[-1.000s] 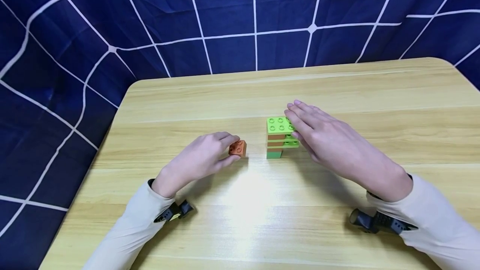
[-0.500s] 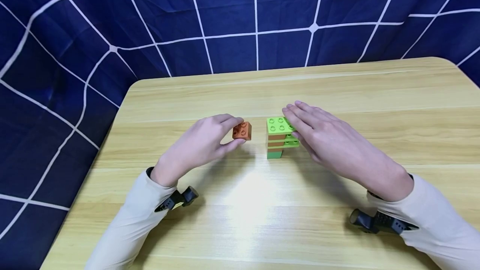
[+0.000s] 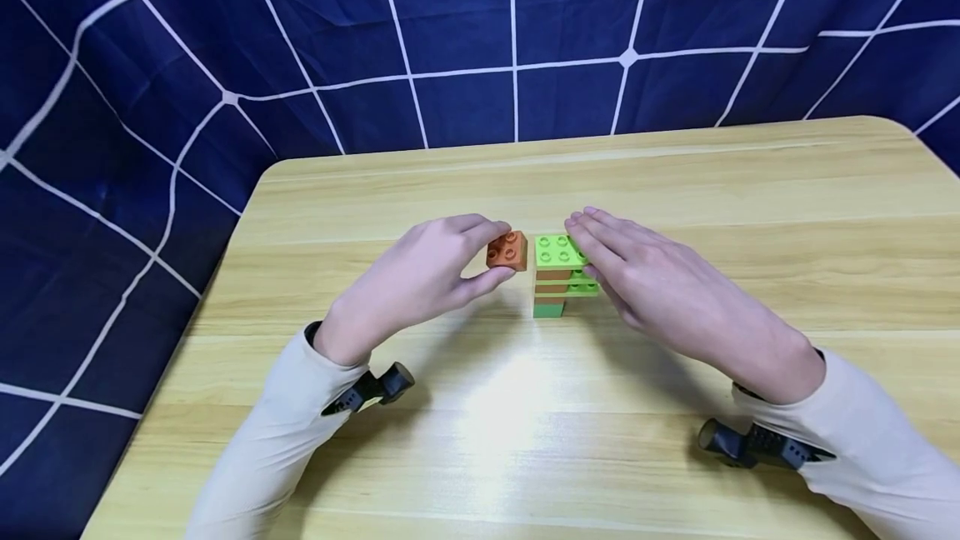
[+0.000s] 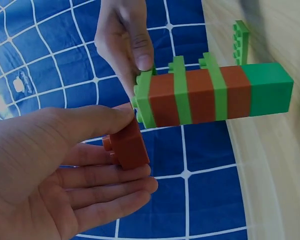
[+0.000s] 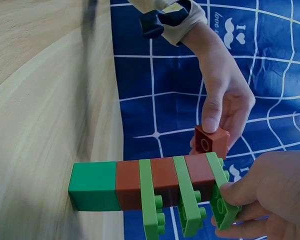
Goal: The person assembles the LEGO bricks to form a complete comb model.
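Observation:
My left hand [image 3: 427, 277] pinches a reddish-brown toy building brick [image 3: 507, 253] between thumb and fingers, studs up. It is raised off the table, just left of the stack's top. The upright stack has a dark green brick [image 4: 271, 90] at its base, then brown bricks [image 4: 201, 96] alternating with thin light green plates. Those plates jut out to the right. My right hand [image 3: 663, 290] pinches the jutting end of the top light green plate [image 3: 553, 252], thumb on one side and fingers on the other, as the right wrist view shows.
Another light green studded plate [image 4: 241, 43] shows beyond the stack in the left wrist view. Both hands work over a pale wooden table [image 3: 480, 457]. A dark blue cloth [image 3: 457, 32] with white lines hangs behind and to the left.
My left hand has lifted the brown brick and carried it right and away from me, up to beside the stack's top. My right hand has stayed at the top plate.

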Demonstrator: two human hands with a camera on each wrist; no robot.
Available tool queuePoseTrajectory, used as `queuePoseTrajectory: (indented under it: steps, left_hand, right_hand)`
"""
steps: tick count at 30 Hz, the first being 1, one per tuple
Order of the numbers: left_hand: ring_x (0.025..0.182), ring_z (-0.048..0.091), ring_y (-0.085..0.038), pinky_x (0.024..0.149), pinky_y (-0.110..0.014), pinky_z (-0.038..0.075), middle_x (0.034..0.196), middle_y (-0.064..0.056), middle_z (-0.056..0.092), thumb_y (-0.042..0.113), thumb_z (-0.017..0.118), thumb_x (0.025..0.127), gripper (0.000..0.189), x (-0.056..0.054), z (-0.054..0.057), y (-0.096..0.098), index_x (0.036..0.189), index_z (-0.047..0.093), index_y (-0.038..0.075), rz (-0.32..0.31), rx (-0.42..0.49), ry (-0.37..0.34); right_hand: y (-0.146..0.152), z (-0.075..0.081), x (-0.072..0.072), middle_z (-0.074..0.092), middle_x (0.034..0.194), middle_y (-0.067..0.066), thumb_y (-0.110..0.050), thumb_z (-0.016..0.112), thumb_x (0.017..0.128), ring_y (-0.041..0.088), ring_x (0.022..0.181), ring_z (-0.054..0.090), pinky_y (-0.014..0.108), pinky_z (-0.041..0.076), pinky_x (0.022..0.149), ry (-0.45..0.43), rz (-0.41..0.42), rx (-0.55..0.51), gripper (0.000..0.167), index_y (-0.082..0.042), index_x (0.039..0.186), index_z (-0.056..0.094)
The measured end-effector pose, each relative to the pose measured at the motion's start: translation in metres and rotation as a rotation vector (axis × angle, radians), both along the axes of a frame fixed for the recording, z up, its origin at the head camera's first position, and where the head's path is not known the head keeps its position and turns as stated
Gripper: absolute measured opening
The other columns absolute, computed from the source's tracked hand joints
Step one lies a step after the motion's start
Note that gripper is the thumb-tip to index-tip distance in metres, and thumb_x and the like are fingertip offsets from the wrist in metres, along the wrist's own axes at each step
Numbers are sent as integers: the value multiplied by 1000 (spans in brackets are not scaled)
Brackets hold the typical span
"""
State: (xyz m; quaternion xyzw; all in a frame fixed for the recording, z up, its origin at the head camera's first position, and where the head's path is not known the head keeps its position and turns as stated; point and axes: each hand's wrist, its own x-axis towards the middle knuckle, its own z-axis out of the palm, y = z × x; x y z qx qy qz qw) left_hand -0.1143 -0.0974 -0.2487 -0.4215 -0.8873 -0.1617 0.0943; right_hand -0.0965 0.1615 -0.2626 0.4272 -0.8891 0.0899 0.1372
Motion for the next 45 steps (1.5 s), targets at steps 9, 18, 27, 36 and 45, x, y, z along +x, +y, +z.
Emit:
queuePoseTrajectory:
  steps: [9,18,27,36,45]
  left_hand:
    - [78,63,-14,69,-24,55,98,-7,69,25,66,93,36,-3,9,9,116,65,-3,-14,-36,-9]
    - [80,63,-13,72,-23,55,100,-7,68,28,65,94,39,-5,15,19,118,64,-3,-21,-56,-25]
    - [79,62,-12,71,-23,54,98,-5,68,28,64,94,38,-6,17,28,118,64,-1,-30,-75,-24]
    - [75,59,-12,66,-21,52,96,-4,67,29,65,94,38,-8,17,34,118,65,-1,-27,-85,-35]
    - [73,58,-11,64,-21,52,94,-3,66,28,65,94,37,-7,17,37,118,65,0,-15,-107,-27]
  right_hand:
    - [0,0,0,48,137,30,11,60,85,44,125,48,55,43,102,-27,-3,11,54,12,137,44]
    - [1,1,1,48,137,30,12,60,85,43,125,49,55,44,101,-38,-12,13,56,11,138,43]
    - [1,1,1,49,136,30,12,60,85,44,123,50,55,45,100,-28,-1,-7,54,12,136,44]
    - [0,1,0,51,134,30,10,60,87,43,123,51,54,44,101,-30,1,-21,50,13,135,45]
    - [-1,1,1,50,135,31,8,60,89,43,123,50,53,46,99,-50,-22,-13,53,13,138,42]
